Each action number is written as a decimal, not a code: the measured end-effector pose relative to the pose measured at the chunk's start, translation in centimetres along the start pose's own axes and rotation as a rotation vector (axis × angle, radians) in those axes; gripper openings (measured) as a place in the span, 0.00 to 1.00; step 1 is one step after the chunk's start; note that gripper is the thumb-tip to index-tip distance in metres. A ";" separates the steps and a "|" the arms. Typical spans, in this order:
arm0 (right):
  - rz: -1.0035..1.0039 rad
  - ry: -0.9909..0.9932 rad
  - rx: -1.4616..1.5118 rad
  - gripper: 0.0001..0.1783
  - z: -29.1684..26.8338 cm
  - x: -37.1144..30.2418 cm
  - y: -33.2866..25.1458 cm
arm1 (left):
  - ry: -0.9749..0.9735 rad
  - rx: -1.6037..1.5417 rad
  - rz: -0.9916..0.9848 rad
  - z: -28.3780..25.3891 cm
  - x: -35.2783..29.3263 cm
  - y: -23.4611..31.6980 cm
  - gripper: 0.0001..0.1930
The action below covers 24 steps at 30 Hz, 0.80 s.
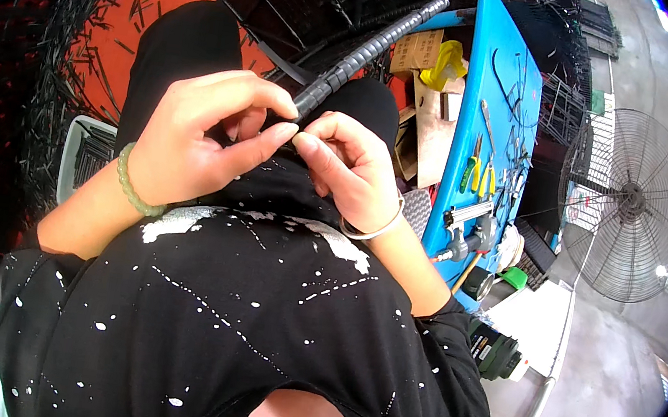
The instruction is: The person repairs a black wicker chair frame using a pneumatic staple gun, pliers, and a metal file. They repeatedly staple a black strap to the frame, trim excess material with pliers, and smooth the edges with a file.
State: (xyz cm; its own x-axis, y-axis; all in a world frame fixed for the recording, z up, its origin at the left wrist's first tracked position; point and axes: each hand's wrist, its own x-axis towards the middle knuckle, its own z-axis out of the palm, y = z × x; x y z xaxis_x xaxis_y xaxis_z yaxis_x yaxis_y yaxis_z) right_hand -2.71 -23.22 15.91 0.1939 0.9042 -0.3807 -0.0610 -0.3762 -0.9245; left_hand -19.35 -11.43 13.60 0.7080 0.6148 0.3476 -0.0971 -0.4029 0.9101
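A black frame (298, 1) with dark panels leans across my knees. Its near edge bar (353, 63) is wound round with black strip and slants down to my fingers. My left hand (201, 128), with a green bead bracelet, pinches at the bar's lower end between thumb and forefinger. Close beside it, my right hand (348, 164), wearing a bangle, has its thumb and curled fingers pressed together. Anything between those right fingertips is too small to make out. A flat black strip (286, 63) sticks out near the bar, left of its lower end.
To the right, a blue table (465, 141) bears yellow-handled pliers (488, 178), a power tool (473, 239) and other hand tools. A cardboard box (416, 52) and yellow bag (446, 65) sit left of it. Black strips litter the red surface (120, 37). A large fan (631, 193) stands far right.
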 end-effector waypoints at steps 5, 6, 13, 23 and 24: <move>-0.321 -0.024 -0.224 0.05 -0.3 0.5 0.7 | -0.031 -0.088 -0.057 -0.5 -0.6 -0.3 0.07; -0.435 -0.031 -0.327 0.05 -0.2 0.6 0.7 | -0.022 -0.109 -0.093 -0.4 -0.8 -0.3 0.06; -0.291 -0.079 -0.215 0.04 -0.7 0.0 1.0 | -0.083 -0.195 -0.153 -0.5 -1.5 0.0 0.05; -0.205 -0.136 -0.104 0.06 -0.8 -0.5 0.7 | -0.035 -0.153 -0.078 0.1 -1.1 0.7 0.05; -0.223 -0.136 -0.091 0.06 -0.9 -0.5 0.7 | -0.022 -0.167 -0.102 0.1 -1.1 0.7 0.05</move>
State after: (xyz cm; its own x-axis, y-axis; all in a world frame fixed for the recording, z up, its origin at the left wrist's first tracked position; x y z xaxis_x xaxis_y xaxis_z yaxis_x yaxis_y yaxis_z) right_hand -2.01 -24.14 15.43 0.0594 0.9832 -0.1728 0.0582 -0.1762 -0.9826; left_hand -20.15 -12.49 13.85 0.7348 0.6314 0.2480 -0.1374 -0.2194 0.9659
